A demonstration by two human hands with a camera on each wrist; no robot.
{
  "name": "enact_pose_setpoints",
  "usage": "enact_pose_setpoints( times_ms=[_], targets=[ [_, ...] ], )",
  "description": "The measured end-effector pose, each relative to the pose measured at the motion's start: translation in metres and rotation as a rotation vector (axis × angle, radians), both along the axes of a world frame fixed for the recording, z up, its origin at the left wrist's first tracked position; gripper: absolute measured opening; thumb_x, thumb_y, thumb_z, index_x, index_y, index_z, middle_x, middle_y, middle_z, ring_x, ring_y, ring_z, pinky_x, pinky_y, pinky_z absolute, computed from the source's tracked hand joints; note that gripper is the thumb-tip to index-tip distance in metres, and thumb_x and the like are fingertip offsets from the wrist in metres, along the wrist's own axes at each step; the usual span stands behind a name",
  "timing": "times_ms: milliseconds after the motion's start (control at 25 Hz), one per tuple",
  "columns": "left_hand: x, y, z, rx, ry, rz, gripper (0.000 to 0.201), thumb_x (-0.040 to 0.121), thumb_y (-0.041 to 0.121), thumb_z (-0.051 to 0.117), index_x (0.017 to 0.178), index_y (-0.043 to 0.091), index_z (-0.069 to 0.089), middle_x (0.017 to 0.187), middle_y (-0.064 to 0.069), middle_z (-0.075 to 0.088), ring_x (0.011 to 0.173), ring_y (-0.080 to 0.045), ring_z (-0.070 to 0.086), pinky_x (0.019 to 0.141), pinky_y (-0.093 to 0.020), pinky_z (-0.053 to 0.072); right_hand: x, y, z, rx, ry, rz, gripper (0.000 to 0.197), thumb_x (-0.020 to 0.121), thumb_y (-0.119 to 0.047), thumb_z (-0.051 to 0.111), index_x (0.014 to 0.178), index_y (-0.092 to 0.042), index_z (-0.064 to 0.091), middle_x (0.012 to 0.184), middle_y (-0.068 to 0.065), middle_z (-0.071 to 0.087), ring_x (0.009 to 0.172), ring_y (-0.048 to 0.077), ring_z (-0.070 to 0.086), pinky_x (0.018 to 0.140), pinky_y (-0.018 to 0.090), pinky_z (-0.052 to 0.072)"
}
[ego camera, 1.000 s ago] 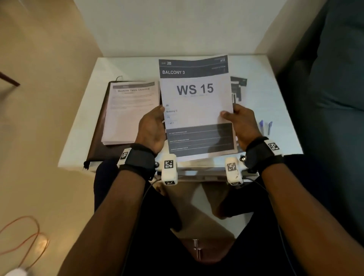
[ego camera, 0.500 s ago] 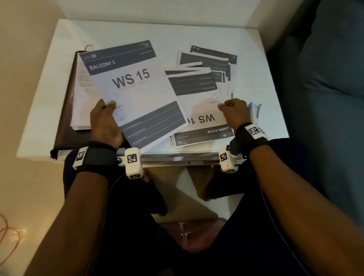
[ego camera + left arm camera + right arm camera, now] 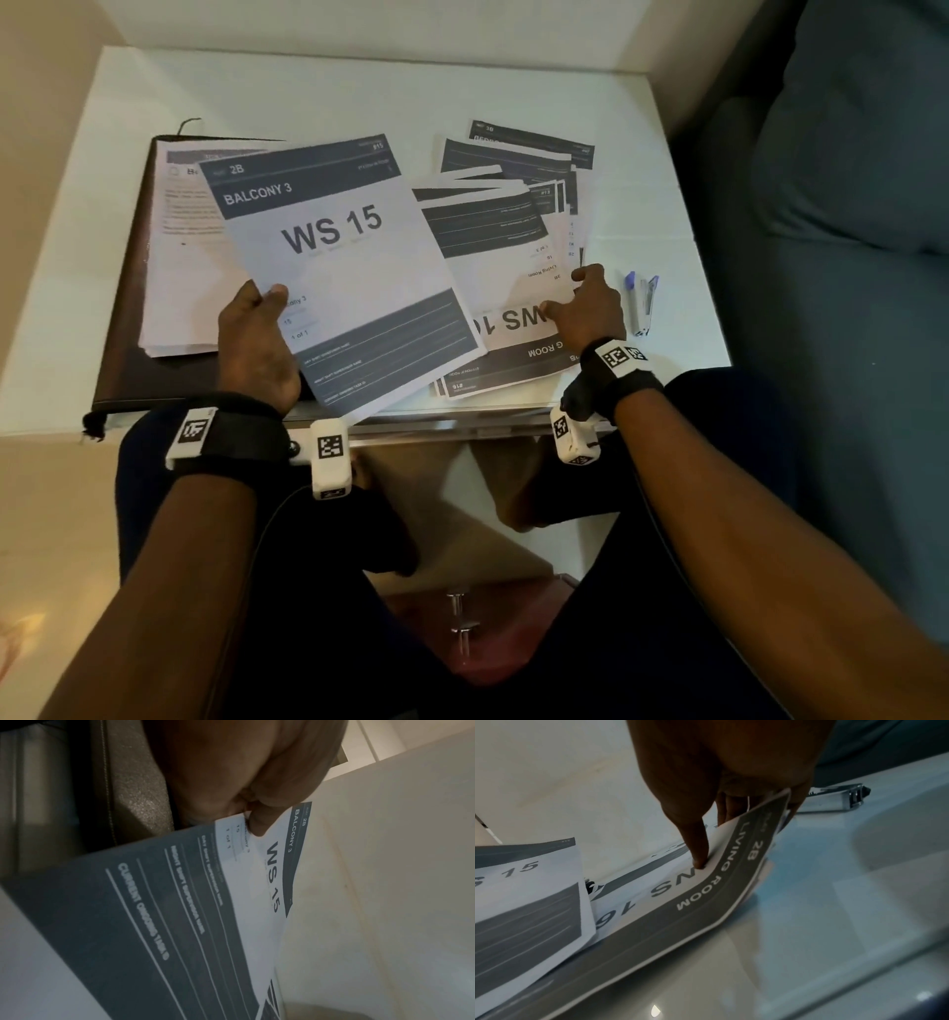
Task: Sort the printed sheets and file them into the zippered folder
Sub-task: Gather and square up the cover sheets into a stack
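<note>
Left hand (image 3: 257, 342) pinches the "BALCONY 3 / WS 15" sheet (image 3: 339, 267) above the brown folder (image 3: 120, 360). Right hand (image 3: 590, 308) lifts the "LIVING ROOM" sheet's (image 3: 706, 898) corner off the table's (image 3: 359, 92) pile; a stapler (image 3: 644, 303) lies beside it.

The WS 15 sheet (image 3: 339, 267) covers much of the left stack (image 3: 174, 288) and the near-left part of the spread sheets (image 3: 508, 231). Under the stack, the zippered folder (image 3: 128, 329) shows only its edges. Small print is blurred. The left wrist view crops the sheet's lower corner.
</note>
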State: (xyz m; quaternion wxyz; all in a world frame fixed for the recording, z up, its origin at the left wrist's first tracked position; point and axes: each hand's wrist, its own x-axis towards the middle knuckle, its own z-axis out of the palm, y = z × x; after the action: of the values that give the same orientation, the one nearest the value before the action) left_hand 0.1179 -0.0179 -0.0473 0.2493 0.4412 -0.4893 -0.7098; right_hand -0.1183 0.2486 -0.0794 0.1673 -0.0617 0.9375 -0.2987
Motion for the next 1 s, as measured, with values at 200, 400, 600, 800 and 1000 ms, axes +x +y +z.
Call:
enact_pose_setpoints(
  times_ms=[200, 400, 600, 800, 1000],
  targets=[
    [0.001, 0.011, 0.001, 0.066, 0.016, -0.034, 0.028, 0.107, 0.019, 0.054, 0.132, 0.011, 0.064, 0.112, -0.003, 0.077, 0.099, -0.022, 0.074, 0.076, -0.033, 0.061, -0.004, 0.010, 0.011, -0.012, 0.040, -0.026, 0.036, 0.093, -0.027, 0.066, 0.124, -0.015, 0.054, 0.124, 0.010, 0.064, 0.108, 0.024, 0.061, 0.083, 0.032, 0.052],
    [-0.002, 0.021, 0.001, 0.161, 0.060, -0.080, 0.027, 0.109, 0.019, 0.050, 0.130, 0.016, 0.066, 0.118, -0.005, 0.077, 0.106, -0.028, 0.073, 0.087, -0.045, 0.062, -0.012, 0.021, 0.052, 0.073, 0.180, 0.075, 0.032, 0.096, -0.012, 0.045, 0.122, -0.014, 0.063, 0.123, 0.014, 0.065, 0.118, 0.034, 0.055, 0.097, 0.043, 0.049],
    [-0.005, 0.023, 0.005, 0.292, 0.152, -0.047, 0.031, 0.109, 0.017, 0.045, 0.131, 0.009, 0.065, 0.121, -0.013, 0.075, 0.108, -0.034, 0.072, 0.088, -0.047, 0.062, -0.034, 0.001, 0.159, 0.251, 0.536, 0.246, 0.044, 0.085, -0.016, 0.043, 0.125, -0.021, 0.063, 0.120, 0.016, 0.067, 0.110, 0.043, 0.063, 0.096, 0.056, 0.051],
    [0.000, 0.023, 0.008, 0.339, 0.198, -0.069, 0.031, 0.110, 0.022, 0.042, 0.131, 0.011, 0.063, 0.126, -0.012, 0.073, 0.117, -0.037, 0.069, 0.100, -0.054, 0.057, -0.038, -0.044, 0.240, 0.432, 0.921, 0.556, 0.031, 0.096, -0.024, 0.035, 0.110, -0.019, 0.062, 0.109, 0.018, 0.062, 0.120, 0.042, 0.048, 0.106, 0.078, 0.023],
    [-0.001, 0.023, 0.005, 0.318, 0.196, -0.114, 0.031, 0.110, 0.022, 0.044, 0.133, 0.013, 0.062, 0.128, -0.012, 0.073, 0.120, -0.039, 0.067, 0.106, -0.058, 0.052, 0.003, -0.105, 0.241, 0.506, 0.945, 1.014, 0.025, 0.097, -0.022, 0.044, 0.108, -0.024, 0.066, 0.117, 0.008, 0.064, 0.133, 0.034, 0.042, 0.105, 0.081, 0.017]
  ],
)
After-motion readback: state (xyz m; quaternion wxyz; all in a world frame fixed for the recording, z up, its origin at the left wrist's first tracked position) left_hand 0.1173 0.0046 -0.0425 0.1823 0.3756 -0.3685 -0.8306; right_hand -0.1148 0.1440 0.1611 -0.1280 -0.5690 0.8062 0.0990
